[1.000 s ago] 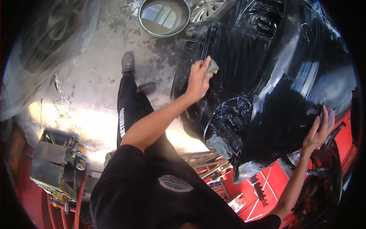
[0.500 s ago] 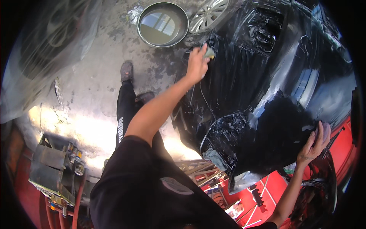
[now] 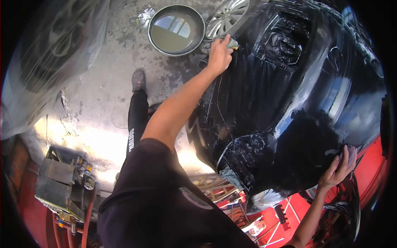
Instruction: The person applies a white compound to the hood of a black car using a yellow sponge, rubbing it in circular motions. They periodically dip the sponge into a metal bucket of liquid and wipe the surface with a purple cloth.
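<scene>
My left hand (image 3: 220, 57) reaches out to the side panel of a black car (image 3: 248, 95), near its spoked wheel (image 3: 225, 20). Its fingers close on a small grey-green sponge (image 3: 234, 44) with a yellow edge, held against the bodywork. Over on the right, my right hand (image 3: 334, 170) rests at the car's edge, fingers curled round a greyish-purple pad (image 3: 352, 153) whose kind I cannot make out. Wet, whitish streaks cover the black paint. A square recess (image 3: 285, 39) and a lamp opening (image 3: 244, 153) show in the bodywork.
A round basin (image 3: 175, 54) of murky water stands on the concrete floor (image 3: 111, 87) by the wheel. Plastic sheeting (image 3: 45, 91) covers another vehicle at left. A metal cart (image 3: 58, 177) with cans (image 3: 88, 182) stands lower left. Pale cloth (image 3: 231, 177) sits at the lamp opening.
My left hand has moved a little farther away along the panel, toward the wheel, with the sponge. The right hand has shifted slightly nearer with its pad. The view has tilted a little.
</scene>
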The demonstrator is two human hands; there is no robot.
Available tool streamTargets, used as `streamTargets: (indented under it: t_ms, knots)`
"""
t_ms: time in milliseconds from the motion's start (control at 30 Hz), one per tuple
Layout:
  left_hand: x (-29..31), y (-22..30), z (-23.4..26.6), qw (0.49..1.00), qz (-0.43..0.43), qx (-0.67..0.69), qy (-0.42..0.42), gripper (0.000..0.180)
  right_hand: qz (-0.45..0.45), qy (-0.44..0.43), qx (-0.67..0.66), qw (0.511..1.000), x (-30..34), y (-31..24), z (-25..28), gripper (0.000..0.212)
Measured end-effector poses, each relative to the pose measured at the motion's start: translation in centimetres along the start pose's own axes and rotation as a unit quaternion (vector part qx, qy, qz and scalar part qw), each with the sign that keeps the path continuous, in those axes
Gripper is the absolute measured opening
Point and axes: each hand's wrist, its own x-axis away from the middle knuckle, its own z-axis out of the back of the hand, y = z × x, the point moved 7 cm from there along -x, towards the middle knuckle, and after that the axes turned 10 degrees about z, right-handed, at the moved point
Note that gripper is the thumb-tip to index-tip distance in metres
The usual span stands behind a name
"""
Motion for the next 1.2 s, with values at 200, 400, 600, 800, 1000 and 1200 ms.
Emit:
streamTargets:
  t_ms: [200,400,600,800,1000,1200]
  knots:
    - [12.0,-0.7,1.0,0.998,0.011,0.044,-0.038,0.071,-0.013,-0.008,0.010,1.000,0.6,-0.2,0.3,0.039]
    - [3.6,2.5,-0.2,0.999,-0.021,0.025,0.002,0.064,-0.030,-0.002,-0.001,1.000,0.6,-0.1,0.2,0.038]
    - [3.6,1.3,-0.6,0.999,-0.019,0.044,-0.017,0.064,-0.031,-0.010,-0.001,0.999,0.3,-0.1,0.0,0.038]
    - [10.7,0.6,1.1,0.999,0.015,0.029,-0.037,0.070,-0.027,-0.014,0.004,1.000,0.7,-0.1,0.4,0.038]
    - [-3.7,2.7,-1.7,0.999,-0.011,0.037,-0.024,0.059,-0.021,-0.008,0.000,1.000,0.0,0.0,-0.2,0.037]
    - [13.0,2.7,1.3,0.996,-0.016,0.064,-0.058,0.072,-0.037,-0.012,0.004,0.999,0.4,-0.4,0.6,0.037]
